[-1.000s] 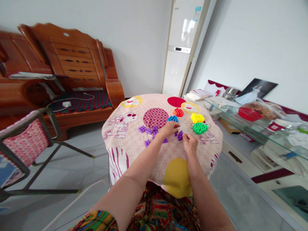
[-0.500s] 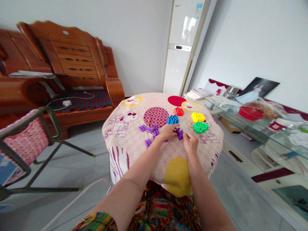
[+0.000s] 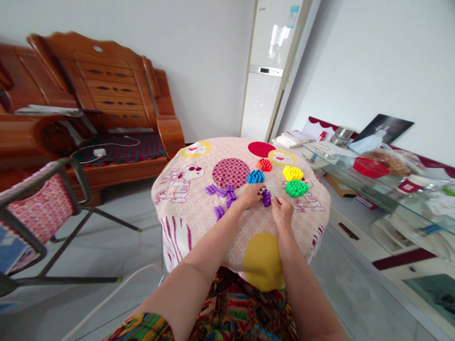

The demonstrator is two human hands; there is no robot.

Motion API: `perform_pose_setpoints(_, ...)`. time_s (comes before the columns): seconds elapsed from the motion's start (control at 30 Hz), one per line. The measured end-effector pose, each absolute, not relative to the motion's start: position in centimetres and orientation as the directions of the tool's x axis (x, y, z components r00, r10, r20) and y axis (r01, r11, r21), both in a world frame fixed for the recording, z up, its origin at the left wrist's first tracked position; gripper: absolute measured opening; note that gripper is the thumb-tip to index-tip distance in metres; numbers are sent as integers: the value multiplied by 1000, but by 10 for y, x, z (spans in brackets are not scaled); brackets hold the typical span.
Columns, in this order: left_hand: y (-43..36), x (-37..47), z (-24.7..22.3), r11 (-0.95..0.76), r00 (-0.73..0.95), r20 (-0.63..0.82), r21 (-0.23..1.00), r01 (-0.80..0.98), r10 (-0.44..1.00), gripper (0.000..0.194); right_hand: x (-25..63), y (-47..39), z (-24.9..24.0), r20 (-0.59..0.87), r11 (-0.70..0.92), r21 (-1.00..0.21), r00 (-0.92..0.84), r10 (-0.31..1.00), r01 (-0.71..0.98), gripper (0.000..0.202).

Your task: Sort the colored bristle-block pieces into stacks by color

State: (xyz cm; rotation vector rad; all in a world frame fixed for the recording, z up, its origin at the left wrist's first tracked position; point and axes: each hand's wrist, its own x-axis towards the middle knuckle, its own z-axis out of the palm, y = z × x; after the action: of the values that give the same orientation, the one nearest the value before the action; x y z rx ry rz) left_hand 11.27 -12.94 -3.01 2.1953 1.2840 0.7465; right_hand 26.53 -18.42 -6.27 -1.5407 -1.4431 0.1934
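Observation:
A small upright cluster of purple plastic pieces [image 3: 266,198] stands on the cloth-covered table between my hands. My left hand [image 3: 252,195] reaches in from its left, fingers curled against the cluster's edge. Close on the right side, my right hand [image 3: 282,210] has thumb and fingertips pinched together; anything between them is too small to make out. Loose purple pieces [image 3: 221,192] lie in short rows left of my left hand, some partly behind the forearm. Just beyond my left hand stands a blue cluster [image 3: 256,176]. A green cluster [image 3: 297,188] is beyond my right hand.
Yellow [image 3: 293,173] and red clusters [image 3: 264,165] stand farther back on the round table [image 3: 199,237]. A glass-topped cabinet [image 3: 391,189] holding many items runs along the right. A folding chair [image 3: 39,213] and a wooden sofa [image 3: 106,94] are on the left.
Both hands stay almost in place around the purple cluster. The left fingers have shifted slightly and the purple under them shows less. The other clusters have not moved.

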Motion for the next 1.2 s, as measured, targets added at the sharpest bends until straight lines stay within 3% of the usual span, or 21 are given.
perform_pose_setpoints(0.27,-140,72,-3,-405,257,319,608,683,912,47,267,-184,-60,481,170,-703,286,829,690,33)
perform_pose_setpoints(0.4,-143,19,8,-160,-3,289,537,828,957,40,265,-184,-61,484,164,-704,298,823,691,34)
perform_pose_setpoints(0.5,-150,-17,6,85,-178,175,441,894,968,34,263,-184,-59,484,167,-713,306,820,681,35)
perform_pose_setpoints(0.63,-156,-40,-6,202,-242,70,357,912,968,21,262,-186,-58,489,175,-708,296,821,684,34)
perform_pose_setpoints(0.87,-155,-33,-4,201,-292,106,508,837,950,13,262,-185,-59,497,180,-712,305,813,679,36)
perform_pose_setpoints(0.97,-153,-16,2,88,-263,193,625,776,945,23,263,-184,-60,494,176,-710,304,815,682,36)
perform_pose_setpoints(1.03,-151,1,4,-10,-199,216,701,713,956,33,264,-184,-61,486,172,-716,306,818,677,35)
perform_pose_setpoints(1.2,-143,49,-1,-137,108,96,860,491,990,35,266,-182,-63,467,168,-728,301,831,665,34)
